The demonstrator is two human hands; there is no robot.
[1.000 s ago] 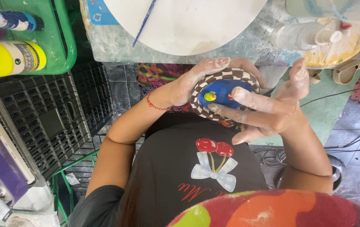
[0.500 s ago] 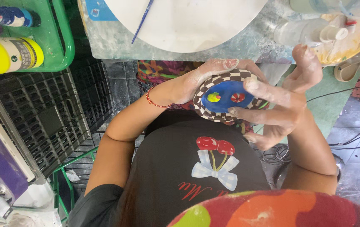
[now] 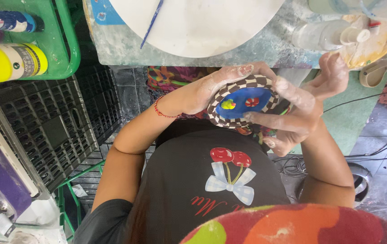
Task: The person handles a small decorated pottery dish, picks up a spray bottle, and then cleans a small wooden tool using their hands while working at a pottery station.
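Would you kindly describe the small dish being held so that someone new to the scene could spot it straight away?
Start at the big white round board on the stained table at the top, then drop just below the table's edge. There the left hand and right hand cup a small dish. Nothing else nearby has its brown-and-white checkered rim, bright blue middle and two small painted spots, one yellow-green and one red.

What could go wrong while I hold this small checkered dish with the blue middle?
The checkered dish with the blue middle hangs over your lap, gripped only by the left hand and right hand; it might drop. Pale residue on your fingers may smear its yellow and red spots.
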